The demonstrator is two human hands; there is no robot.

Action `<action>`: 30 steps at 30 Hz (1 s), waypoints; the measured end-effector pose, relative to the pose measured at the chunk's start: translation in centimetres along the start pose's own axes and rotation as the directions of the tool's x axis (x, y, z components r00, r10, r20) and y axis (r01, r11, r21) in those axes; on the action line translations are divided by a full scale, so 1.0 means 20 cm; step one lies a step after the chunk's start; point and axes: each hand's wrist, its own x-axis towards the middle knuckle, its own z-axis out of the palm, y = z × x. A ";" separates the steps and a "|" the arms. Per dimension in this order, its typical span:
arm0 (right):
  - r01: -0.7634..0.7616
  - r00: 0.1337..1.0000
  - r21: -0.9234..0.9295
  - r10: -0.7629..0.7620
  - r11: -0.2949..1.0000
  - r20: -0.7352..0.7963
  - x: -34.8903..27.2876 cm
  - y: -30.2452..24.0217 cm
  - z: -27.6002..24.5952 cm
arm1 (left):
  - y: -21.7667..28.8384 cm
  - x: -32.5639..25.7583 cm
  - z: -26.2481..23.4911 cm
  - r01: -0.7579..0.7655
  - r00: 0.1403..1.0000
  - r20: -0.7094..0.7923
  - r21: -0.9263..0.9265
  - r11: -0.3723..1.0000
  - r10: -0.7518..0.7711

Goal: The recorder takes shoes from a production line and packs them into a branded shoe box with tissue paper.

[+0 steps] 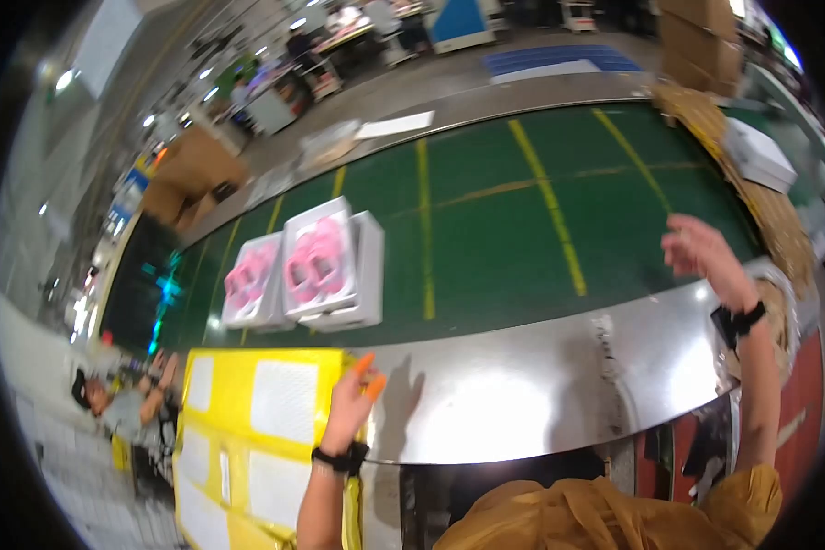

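Note:
My left hand (346,403) is beside the yellow-wrapped stack (234,440) with white panels, near the steel edge (486,394) of the table. Orange covers sit on two of its fingertips, which are apart with nothing between them. Over the right end of the green belt (486,238), my right hand (701,257) hangs with fingers stretched out, holding nothing I can see. Farther left on the belt lie two open white boxes of pink shoes: the left box (275,307) and the right box (367,266), whose tray sits tilted on top.
Brown cardboard (706,137) lines the belt's right end, with a white box (758,156) on it. A white sheet (396,125) lies along the far edge. Another person (124,408) is at the far left. A brown carton (197,170) stands beyond the belt.

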 end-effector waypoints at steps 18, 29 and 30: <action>-0.144 0.957 0.085 0.117 0.986 0.266 -0.19 0.49 1.04 | 0.03 0.71 -0.07 -0.485 0.808 0.198 0.758 0.436 0.556; -0.272 0.959 0.455 0.200 0.848 0.200 -0.42 0.63 1.23 | 0.33 -0.31 0.54 -0.872 0.464 0.486 0.101 0.479 0.741; -0.285 0.956 0.452 0.213 0.845 0.203 -0.47 0.69 1.17 | 0.32 -0.27 0.51 -0.874 0.460 0.518 0.124 0.469 0.721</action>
